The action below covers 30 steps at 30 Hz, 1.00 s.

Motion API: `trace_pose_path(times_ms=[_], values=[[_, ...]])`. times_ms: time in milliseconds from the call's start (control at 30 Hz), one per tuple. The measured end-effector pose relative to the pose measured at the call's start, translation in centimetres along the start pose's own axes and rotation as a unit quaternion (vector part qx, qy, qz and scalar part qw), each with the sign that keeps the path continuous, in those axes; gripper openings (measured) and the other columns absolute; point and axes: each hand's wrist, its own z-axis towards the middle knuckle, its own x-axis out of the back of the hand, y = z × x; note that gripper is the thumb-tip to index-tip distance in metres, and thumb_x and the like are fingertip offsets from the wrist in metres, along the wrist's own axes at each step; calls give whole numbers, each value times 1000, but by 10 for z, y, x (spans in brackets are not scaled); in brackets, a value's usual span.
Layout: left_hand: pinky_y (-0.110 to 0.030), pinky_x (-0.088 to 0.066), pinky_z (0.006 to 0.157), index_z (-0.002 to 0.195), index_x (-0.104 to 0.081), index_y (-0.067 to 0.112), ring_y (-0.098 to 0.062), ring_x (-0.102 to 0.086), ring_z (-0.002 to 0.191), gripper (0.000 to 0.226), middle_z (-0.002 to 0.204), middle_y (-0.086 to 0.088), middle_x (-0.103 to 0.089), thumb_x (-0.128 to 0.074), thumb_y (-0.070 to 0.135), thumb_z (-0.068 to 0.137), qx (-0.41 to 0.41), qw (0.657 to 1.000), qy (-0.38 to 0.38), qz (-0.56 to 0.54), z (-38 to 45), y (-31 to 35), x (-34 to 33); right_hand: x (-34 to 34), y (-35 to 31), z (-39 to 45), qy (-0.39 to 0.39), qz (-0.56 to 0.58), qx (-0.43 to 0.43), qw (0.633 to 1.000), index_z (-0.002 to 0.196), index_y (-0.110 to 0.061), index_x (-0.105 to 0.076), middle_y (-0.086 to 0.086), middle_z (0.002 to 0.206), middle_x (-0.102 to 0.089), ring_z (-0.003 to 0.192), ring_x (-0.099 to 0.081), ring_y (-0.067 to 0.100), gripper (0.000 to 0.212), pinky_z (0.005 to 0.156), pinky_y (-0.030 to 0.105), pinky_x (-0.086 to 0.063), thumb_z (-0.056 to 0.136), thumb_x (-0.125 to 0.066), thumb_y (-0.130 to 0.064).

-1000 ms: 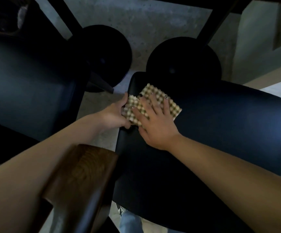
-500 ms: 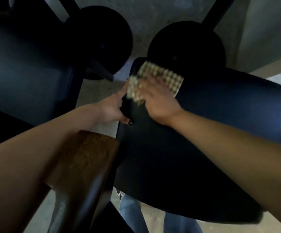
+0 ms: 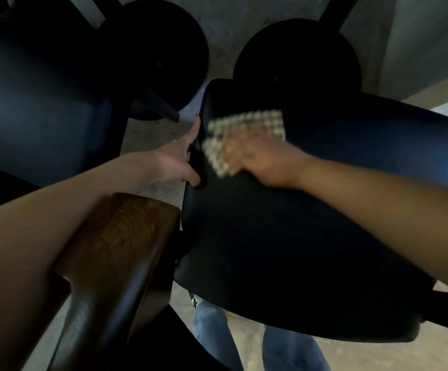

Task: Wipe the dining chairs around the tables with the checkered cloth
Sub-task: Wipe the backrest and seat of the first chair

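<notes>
Head view, left to right: left chair, dark padded seat, fills the upper-left corner. Left forearm runs in from the lower-left edge, crossing over a brown wooden chair back with visible grain, tilted toward the bottom. Behind these, a round black table base on the grey floor, its post going up out of view. Left hand grips the left edge of the middle seat: thumb curled onto the top surface, index finger stretched along the side edge, other fingers hidden below. Cloth, beige checkered, lies flat on the far-left part of that seat, just beside the left hand, not touching it as far as visible; blurred. Right hand lies on top of the cloth, palm down, pressing it to the seat; fingers blurred, look spread and fairly straight, exact pose cannot tell. Right forearm comes in from the right edge across the seat. Second round black base sits behind the seat's far edge. Blue jeans legs show below the seat's near edge. Pale wall at upper right.
</notes>
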Motion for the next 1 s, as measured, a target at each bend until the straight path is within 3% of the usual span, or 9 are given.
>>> trace_pose_path(times_ms=[100,167,267,367,533,633,733,867,1000], values=[[-14,-53,66,140,23,56,-1,-19,131,141,160,5,-16,-80,-8,68,-12,1000,11,1,0,-2,-1,3,6,11,77,-18,-194,978,145,-10,-37,18,153,-28,144,-18,36,51,117,54,-3,94,-36,-8],[-18,-55,65,140,21,57,-8,-17,142,139,162,4,-11,-78,-9,69,-9,1000,13,-4,0,-1,-2,-9,-32,11,110,8,-232,966,141,-5,-41,24,149,-32,140,-22,43,50,115,58,-4,92,-38,-4],[-35,-58,85,138,21,60,-21,-19,147,139,163,3,-7,-77,-10,70,-5,1000,10,-1,-3,2,-3,-44,-122,-26,31,2,-99,995,142,-8,-40,25,150,-30,138,-21,49,48,114,60,-4,94,-33,-10],[-42,-52,97,135,23,64,-20,-26,144,141,163,7,-6,-76,-12,68,-11,1000,-7,-16,-5,3,-5,-66,-185,-94,-78,13,111,991,137,-19,-50,9,148,-41,140,-29,33,40,115,52,-22,97,-46,-25],[-41,-56,89,133,31,59,-14,-57,109,144,153,5,-26,-82,1,67,-6,997,23,79,-5,6,-9,-46,-141,-87,-103,-40,189,976,119,-17,-67,3,130,-61,124,-53,23,31,107,41,-39,91,-55,-25],[-37,-51,93,130,43,51,-26,-42,135,146,163,3,6,-84,13,69,-4,983,40,177,-5,11,-16,-20,-69,-49,-14,-13,94,995,116,-2,-66,19,119,-64,112,-60,34,33,107,38,-32,92,-45,-11],[-36,-35,109,132,47,37,-25,-1,149,148,155,7,34,-85,24,68,-9,963,51,265,-6,14,-20,8,6,-14,35,-9,-73,997,142,-10,-43,15,150,-34,140,-29,30,42,115,20,-3,100,-39,-9],[-38,2,120,139,42,16,-21,26,144,152,150,3,44,-86,44,61,-47,919,89,381,-7,16,-21,28,36,23,93,19,-350,932,149,-15,-28,11,155,-22,141,-17,36,62,116,39,-6,90,-39,-1],[-39,9,119,136,46,13,-19,33,140,154,148,-1,46,-82,53,59,-64,900,80,423,-8,16,-19,15,-8,55,95,-15,-362,927,148,-11,-28,13,153,-25,140,-19,37,55,115,49,-13,93,-35,-8]])
